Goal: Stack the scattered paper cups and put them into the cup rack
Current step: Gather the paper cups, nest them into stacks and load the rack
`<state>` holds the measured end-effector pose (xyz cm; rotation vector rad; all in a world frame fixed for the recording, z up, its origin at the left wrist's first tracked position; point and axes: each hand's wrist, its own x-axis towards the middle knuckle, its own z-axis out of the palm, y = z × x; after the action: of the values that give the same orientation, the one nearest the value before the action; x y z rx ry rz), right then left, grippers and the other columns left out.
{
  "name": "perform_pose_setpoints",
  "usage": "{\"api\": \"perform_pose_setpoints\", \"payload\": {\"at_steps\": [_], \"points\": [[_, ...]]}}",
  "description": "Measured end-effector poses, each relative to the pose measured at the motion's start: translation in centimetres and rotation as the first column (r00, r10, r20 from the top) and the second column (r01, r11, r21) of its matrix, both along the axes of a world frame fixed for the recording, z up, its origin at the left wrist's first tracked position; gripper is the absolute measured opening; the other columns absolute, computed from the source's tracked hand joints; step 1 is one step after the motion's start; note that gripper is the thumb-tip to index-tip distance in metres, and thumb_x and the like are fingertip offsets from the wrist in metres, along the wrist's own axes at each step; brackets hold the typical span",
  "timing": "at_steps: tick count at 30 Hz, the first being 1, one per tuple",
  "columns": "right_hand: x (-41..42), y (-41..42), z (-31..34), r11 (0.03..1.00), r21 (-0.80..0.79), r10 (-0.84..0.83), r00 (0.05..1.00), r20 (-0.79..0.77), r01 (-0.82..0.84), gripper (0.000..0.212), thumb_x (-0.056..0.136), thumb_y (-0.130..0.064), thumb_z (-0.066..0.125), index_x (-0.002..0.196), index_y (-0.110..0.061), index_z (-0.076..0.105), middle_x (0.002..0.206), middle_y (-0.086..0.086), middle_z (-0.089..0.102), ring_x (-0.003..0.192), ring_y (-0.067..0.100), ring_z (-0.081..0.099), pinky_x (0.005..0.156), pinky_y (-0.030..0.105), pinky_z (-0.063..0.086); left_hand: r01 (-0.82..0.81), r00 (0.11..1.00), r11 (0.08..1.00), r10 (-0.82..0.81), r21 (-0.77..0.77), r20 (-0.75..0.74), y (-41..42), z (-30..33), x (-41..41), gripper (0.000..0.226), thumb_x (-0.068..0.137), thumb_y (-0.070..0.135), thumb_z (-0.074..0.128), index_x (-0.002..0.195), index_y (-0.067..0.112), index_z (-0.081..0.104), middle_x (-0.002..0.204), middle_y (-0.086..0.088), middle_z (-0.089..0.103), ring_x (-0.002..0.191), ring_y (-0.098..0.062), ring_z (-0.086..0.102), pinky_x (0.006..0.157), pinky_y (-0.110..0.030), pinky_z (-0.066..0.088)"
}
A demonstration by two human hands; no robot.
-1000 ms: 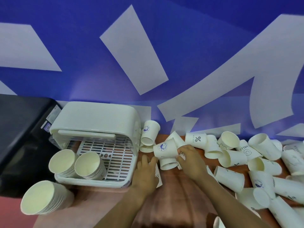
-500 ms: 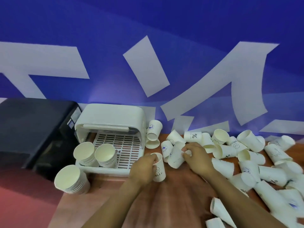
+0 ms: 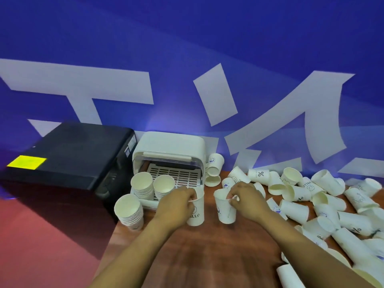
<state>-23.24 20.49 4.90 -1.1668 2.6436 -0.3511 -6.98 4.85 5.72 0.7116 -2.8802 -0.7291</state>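
Note:
My left hand point(image 3: 176, 204) grips the rim of an upright white paper cup marked HELLO point(image 3: 196, 213), just in front of the white cup rack point(image 3: 170, 146). My right hand point(image 3: 247, 198) pinches the rim of a second upright cup point(image 3: 224, 208) beside it; the two cups stand a little apart. Two stacks of cups point(image 3: 142, 185) point(image 3: 164, 185) sit at the rack's front on its slotted tray. A third stack point(image 3: 128, 210) stands on the table by the rack's left corner. Several loose cups point(image 3: 295, 192) lie scattered to the right.
A black box point(image 3: 68, 154) with a yellow label stands left of the rack. A blue wall with white shapes rises behind. The wooden table point(image 3: 207, 252) ends at its left edge near the third stack, with red floor beyond.
The view has pulled back and shifted. My left hand has brought the HELLO cup upright in front of the rack, and my right hand has lifted a cup out of the pile beside it.

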Motion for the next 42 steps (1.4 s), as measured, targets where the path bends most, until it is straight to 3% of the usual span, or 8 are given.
{"api": "perform_pose_setpoints", "payload": {"at_steps": [4, 10, 17, 21, 27, 34, 42], "points": [[2.0, -2.5, 0.9, 0.999, -0.012, 0.041, 0.999, -0.01, -0.041, 0.014, 0.085, -0.024, 0.06, 0.095, -0.027, 0.069, 0.115, -0.003, 0.057, 0.11, 0.02, 0.049, 0.09, 0.035, 0.044, -0.044, 0.999, 0.996, 0.044, -0.072, 0.0, -2.5, 1.4, 2.0, 0.021, 0.085, 0.015, 0.051, 0.1, 0.023, 0.061, 0.105, 0.001, 0.062, 0.095, -0.022, 0.059, 0.072, -0.032, 0.048], [4.9, -6.4, 2.1, 0.997, -0.059, 0.049, 0.999, 0.004, -0.048, 0.015, 0.08, -0.017, 0.063, 0.086, -0.026, 0.073, 0.11, -0.006, 0.061, 0.104, 0.017, 0.051, 0.086, 0.034, 0.047, -0.1, 0.994, 0.974, 0.091, -0.202, -0.056, -7.4, 3.6, 4.5, 0.022, 0.086, 0.019, 0.053, 0.104, 0.028, 0.062, 0.107, 0.005, 0.066, 0.097, -0.017, 0.061, 0.076, -0.03, 0.049], [7.7, -9.3, 2.7, 0.993, -0.03, 0.116, 0.991, 0.066, -0.115, 0.017, 0.083, -0.016, 0.057, 0.092, -0.024, 0.07, 0.108, -0.006, 0.062, 0.099, 0.014, 0.057, 0.082, 0.033, 0.051, -0.187, 0.982, 0.96, 0.177, -0.207, -0.065, -13.2, 4.7, 7.2, 0.022, 0.086, 0.014, 0.051, 0.103, 0.024, 0.061, 0.11, 0.005, 0.063, 0.095, -0.016, 0.061, 0.055, -0.019, 0.033], [8.7, -10.8, 3.1, 0.992, -0.063, 0.115, 0.993, 0.038, -0.113, 0.017, 0.089, -0.019, 0.054, 0.099, -0.024, 0.067, 0.112, -0.008, 0.06, 0.103, 0.012, 0.055, 0.079, 0.027, 0.046, -0.2, 0.979, 0.958, 0.189, -0.204, -0.073, -15.2, 4.6, 7.2, 0.028, 0.088, 0.011, 0.047, 0.107, 0.025, 0.062, 0.112, 0.006, 0.063, 0.096, -0.016, 0.06, 0.063, -0.023, 0.038], [9.0, -13.2, 3.1, 0.98, -0.189, 0.052, 0.994, -0.096, -0.069, 0.013, 0.089, -0.025, 0.057, 0.099, -0.026, 0.066, 0.107, -0.011, 0.06, 0.091, 0.006, 0.051, 0.068, 0.021, 0.036, -0.192, 0.979, 0.957, 0.171, -0.217, -0.111, -16.9, 3.7, 7.0, 0.028, 0.09, 0.013, 0.051, 0.112, 0.025, 0.062, 0.118, 0.004, 0.064, 0.101, -0.019, 0.062, 0.068, -0.022, 0.041], [9.1, -15.2, 1.3, 0.958, -0.282, 0.005, 0.985, -0.175, -0.055, 0.01, 0.087, -0.025, 0.062, 0.094, -0.023, 0.068, 0.109, -0.009, 0.062, 0.104, 0.016, 0.053, 0.073, 0.024, 0.04, -0.142, 0.985, 0.972, 0.119, -0.186, -0.129, -17.6, 1.4, 6.3, 0.028, 0.088, 0.012, 0.05, 0.109, 0.026, 0.063, 0.11, 0.005, 0.068, 0.095, -0.017, 0.063, 0.066, -0.022, 0.039], [9.5, -16.2, -1.2, 0.945, -0.324, -0.003, 0.987, -0.158, -0.049, 0.009, 0.085, -0.021, 0.065, 0.091, -0.018, 0.07, 0.106, -0.007, 0.062, 0.1, 0.018, 0.056, 0.074, 0.029, 0.048, -0.077, 0.993, 0.98, 0.059, -0.184, -0.098, -17.6, -0.6, 5.5, 0.027, 0.089, 0.013, 0.049, 0.11, 0.025, 0.062, 0.109, 0.005, 0.068, 0.095, -0.015, 0.063, 0.074, -0.024, 0.046]]}}
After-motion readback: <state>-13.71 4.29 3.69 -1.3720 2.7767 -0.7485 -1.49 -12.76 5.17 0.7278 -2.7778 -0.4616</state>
